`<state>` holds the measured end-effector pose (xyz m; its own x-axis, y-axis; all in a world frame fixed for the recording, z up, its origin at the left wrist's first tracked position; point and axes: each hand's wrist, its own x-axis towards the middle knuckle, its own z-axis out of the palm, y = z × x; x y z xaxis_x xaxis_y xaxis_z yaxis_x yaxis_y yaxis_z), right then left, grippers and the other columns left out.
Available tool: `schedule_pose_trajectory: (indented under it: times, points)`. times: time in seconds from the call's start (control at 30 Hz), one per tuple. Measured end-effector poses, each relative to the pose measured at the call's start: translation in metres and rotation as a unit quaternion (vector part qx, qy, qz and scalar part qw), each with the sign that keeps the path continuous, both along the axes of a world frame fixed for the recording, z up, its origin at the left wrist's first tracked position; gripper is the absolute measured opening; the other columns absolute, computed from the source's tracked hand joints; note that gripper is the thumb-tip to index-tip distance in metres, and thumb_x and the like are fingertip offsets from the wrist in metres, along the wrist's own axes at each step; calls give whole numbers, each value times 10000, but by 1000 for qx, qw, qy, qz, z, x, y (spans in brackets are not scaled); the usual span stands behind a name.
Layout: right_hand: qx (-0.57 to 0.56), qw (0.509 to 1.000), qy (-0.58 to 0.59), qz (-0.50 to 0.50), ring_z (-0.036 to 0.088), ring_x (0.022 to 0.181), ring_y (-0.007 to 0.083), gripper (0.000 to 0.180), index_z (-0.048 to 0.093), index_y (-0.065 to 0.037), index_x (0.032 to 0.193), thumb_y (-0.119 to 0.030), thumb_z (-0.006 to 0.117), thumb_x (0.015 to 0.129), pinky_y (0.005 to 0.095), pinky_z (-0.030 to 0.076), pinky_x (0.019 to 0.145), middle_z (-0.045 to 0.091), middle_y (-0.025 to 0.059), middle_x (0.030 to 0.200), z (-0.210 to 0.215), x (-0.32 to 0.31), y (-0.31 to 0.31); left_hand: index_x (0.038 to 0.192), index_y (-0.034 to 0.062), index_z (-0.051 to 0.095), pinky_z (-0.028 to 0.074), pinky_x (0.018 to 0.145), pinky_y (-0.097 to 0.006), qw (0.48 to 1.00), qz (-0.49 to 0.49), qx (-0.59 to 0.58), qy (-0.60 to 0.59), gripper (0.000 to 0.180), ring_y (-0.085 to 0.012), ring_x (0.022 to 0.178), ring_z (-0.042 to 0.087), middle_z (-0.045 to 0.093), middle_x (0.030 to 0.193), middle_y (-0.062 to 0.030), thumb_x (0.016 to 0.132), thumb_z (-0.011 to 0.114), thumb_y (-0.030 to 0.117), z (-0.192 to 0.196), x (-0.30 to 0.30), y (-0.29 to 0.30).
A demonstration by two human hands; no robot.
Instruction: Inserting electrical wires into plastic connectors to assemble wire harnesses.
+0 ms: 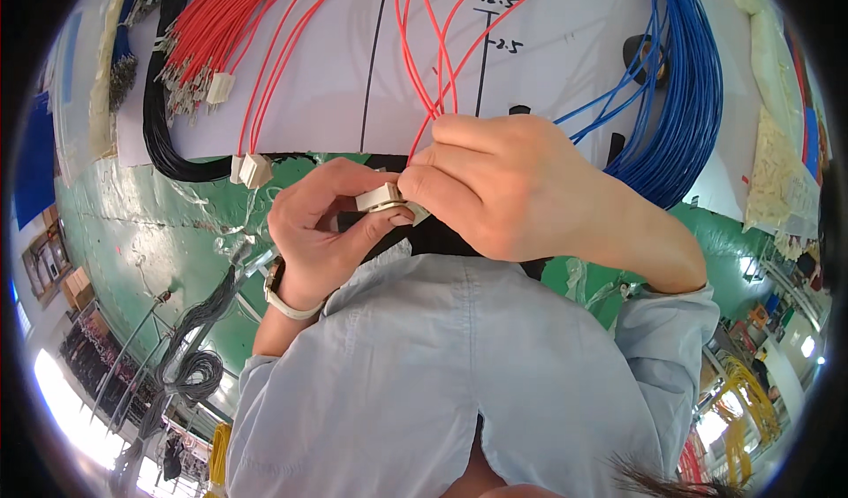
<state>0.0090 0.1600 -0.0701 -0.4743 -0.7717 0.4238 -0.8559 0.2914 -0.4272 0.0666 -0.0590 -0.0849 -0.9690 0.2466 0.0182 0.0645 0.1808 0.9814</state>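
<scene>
While the left hand (322, 224) grips the white plug (382, 198) above the green table (141, 224), the right hand (490, 184) pinches red wires (422, 56) at it, so the step seems to be inserting a wire, and this needs careful aiming.

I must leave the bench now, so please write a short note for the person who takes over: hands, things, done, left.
Left hand: holds a white connector between thumb and fingers.
Right hand: pinches red wires at the connector.
Already on the white sheet: two red wires ending in connectors, a red wire bundle, a black bundle, a blue bundle.
Whether the held wires are fully seated cannot be seen; check that.
</scene>
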Motion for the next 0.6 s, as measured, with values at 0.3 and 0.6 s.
schedule_pose_trajectory:
  times: [0.3, 0.6]
  points:
    - [80, 989, -119, 24, 553, 687, 204, 155, 628, -15, 754, -96, 668, 628, 251, 473, 541, 579, 85, 778, 27, 33, 48, 1225, 8, 602, 437, 914, -416, 796, 213, -454, 339, 672, -313, 1042, 577, 637, 1185, -133, 693, 881, 308, 9, 1, -37]
    - [381, 921, -83, 18, 577, 766, 190, 142, 640, -23, 788, -93, 654, 666, 266, 487, 618, 573, 48, 788, -11, 64, 53, 1120, -33, 618, 497, 788, -356, 830, 280, -378, 299, 191, -261, 883, 624, 650, 1036, -146, 960, 550, 48, -13, 8, -57]
